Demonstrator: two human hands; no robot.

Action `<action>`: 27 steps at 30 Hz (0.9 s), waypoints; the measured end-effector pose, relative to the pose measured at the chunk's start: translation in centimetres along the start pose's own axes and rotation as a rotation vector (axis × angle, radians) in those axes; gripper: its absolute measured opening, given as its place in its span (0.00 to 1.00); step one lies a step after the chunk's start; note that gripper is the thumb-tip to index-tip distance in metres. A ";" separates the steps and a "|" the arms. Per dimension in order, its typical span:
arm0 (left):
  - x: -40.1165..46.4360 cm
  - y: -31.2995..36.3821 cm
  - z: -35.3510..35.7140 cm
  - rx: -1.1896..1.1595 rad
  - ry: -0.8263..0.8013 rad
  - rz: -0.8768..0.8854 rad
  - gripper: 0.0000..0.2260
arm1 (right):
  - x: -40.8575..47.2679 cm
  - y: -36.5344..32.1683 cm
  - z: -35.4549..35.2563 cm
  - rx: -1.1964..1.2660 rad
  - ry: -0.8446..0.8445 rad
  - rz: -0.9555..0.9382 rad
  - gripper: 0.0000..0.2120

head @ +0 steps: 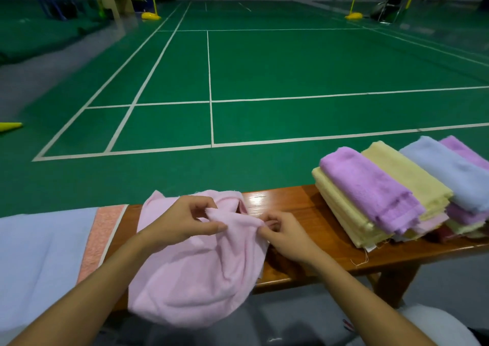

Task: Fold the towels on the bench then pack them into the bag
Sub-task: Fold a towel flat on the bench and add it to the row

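pink towel [195,271]: crumpled on the tabletop [299,213], near edge hanging over toward the person; likely bunched up so an edge can be found for folding.
left hand [182,221]: above the towel's far part, thumb and fingers pinching a raised ridge.
right hand [284,233]: just right of it, pinching the same ridge.
folded stack [383,194]: right, well apart.
blue cloth [39,263]: left.
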State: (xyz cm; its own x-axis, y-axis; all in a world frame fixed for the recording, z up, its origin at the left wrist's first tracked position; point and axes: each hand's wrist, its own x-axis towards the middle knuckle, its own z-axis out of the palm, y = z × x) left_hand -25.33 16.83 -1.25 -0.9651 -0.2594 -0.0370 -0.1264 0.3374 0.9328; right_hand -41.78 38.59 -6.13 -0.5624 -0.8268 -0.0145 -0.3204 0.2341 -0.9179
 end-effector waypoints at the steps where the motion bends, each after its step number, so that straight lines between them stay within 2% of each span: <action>1: -0.4 0.1 -0.2 -0.032 0.010 0.007 0.11 | 0.6 -0.2 0.7 0.078 0.019 0.026 0.07; 6: -1.3 0.2 -1.4 -0.119 0.059 -0.006 0.09 | 3.0 -1.4 4.1 0.773 0.088 0.194 0.14; 9: -1.5 -0.2 -2.3 -0.117 0.047 -0.030 0.09 | 4.0 -1.7 4.9 0.909 0.158 0.198 0.16; 13: -1.5 -0.8 -3.4 -0.038 0.063 -0.033 0.08 | 4.5 -1.4 4.7 0.776 0.225 0.101 0.10; 16: -1.5 -0.5 -3.6 0.120 0.093 -0.012 0.08 | 4.5 -1.7 3.4 0.649 0.246 0.068 0.09; 19: -1.9 -0.1 -3.9 0.495 0.237 0.044 0.12 | 4.2 -2.5 1.7 0.610 0.236 0.041 0.08; 22: -2.2 0.3 -4.3 0.812 0.369 0.103 0.20 | 3.5 -3.5 0.0 0.434 0.183 -0.069 0.06; 27: -2.2 3.0 -5.2 0.876 0.421 0.282 0.25 | 2.9 -5.4 -2.8 0.218 0.100 -0.226 0.09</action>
State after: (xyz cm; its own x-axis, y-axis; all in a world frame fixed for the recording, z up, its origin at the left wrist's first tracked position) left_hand -22.43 13.73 3.52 -0.8475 -0.3092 0.4315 -0.1942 0.9371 0.2902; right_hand -43.74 36.35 -0.08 -0.5708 -0.7887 0.2284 -0.2807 -0.0740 -0.9569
